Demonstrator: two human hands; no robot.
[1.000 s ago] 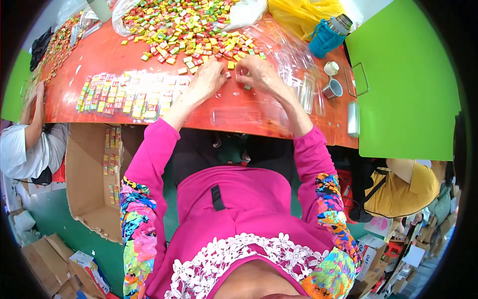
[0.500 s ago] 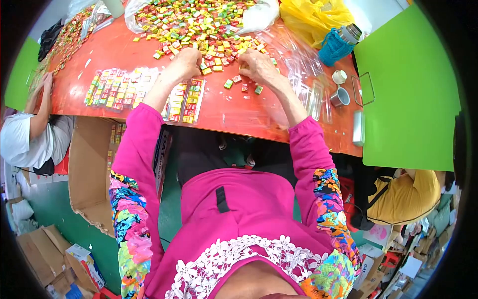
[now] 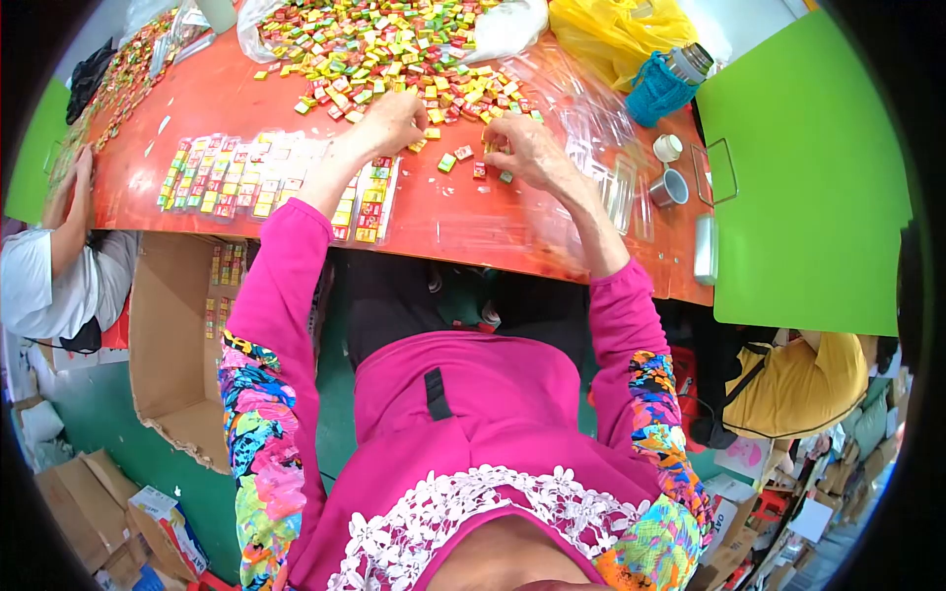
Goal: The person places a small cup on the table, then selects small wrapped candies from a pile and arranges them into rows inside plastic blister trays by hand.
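Note:
My left hand [image 3: 396, 122] is at the near edge of a big pile of small red, yellow and green boxes [image 3: 365, 44], its fingers bent together by a yellow box; whether it grips one is hidden. My right hand [image 3: 522, 150] is closed, fingertips curled down, with a little yellow showing at them. Between the hands, a few loose boxes [image 3: 463, 153] lie on the red table [image 3: 463, 222]. Left of them, clear trays filled with rows of boxes [image 3: 222, 177] stand side by side, partly under my left forearm.
Clear plastic trays [image 3: 616, 192], a grey cup [image 3: 670, 187], a white lid [image 3: 667, 148] and a flask in a blue cover [image 3: 665, 89] are at the right. A co-worker's arms [image 3: 74, 192] rest at the left table edge. An open cardboard box [image 3: 177, 345] stands below.
Over the last second, my left hand moved up and left to the pile, then slightly right. My right hand shifted right and slightly down lately. More loose boxes now lie between the hands.

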